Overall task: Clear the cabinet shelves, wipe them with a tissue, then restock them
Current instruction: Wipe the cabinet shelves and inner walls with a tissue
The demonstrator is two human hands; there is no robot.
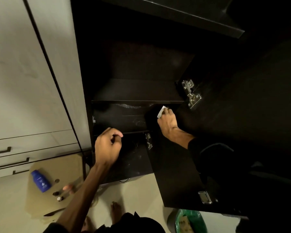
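Tissue (161,111) half-hidden under right hand (166,121)

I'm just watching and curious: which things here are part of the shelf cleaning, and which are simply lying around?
Part of the job:
tissue, held by the right hand
shelf being wiped
left hand by the shelf edge
blue bottle and small bottles, set aside on the floor

Lying about:
green bin
drawers

Matt black wooden shelf (124,118) (smeared), shiny metal hinge (191,93), white paper tissue (161,111).
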